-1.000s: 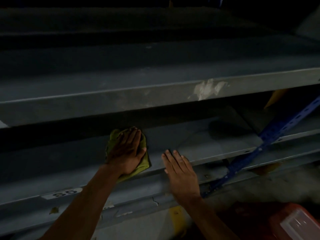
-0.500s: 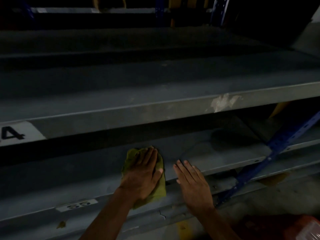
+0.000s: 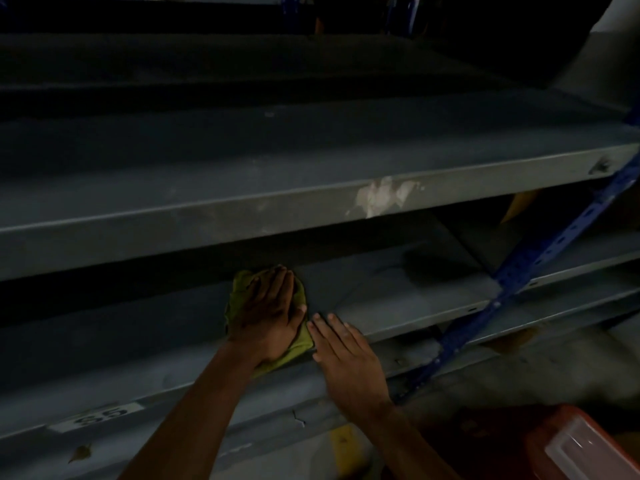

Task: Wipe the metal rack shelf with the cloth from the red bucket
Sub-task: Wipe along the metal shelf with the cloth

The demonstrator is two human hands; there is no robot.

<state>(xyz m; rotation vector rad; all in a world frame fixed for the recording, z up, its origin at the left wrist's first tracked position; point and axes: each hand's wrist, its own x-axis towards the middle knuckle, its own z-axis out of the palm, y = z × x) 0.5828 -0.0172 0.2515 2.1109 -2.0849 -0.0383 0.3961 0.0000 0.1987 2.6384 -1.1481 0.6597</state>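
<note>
Left of the post [image 3: 540, 263], left hand [image 3: 268, 313] presses the cloth [image 3: 300, 342] flat-fingered onto the shelf [image 3: 398, 296], likely for broad wiping contact; right hand [image 3: 349, 362], nearer the post, rests flat and empty on the shelf lip, seemingly as a brace.

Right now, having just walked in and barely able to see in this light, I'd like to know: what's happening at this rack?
A person is wiping a lower metal rack shelf with a yellow-green cloth. The left hand presses flat on the cloth near the shelf's front edge. The right hand lies open on the front edge just beside it, holding nothing. A red bucket sits at the lower right, below the shelf.
</note>
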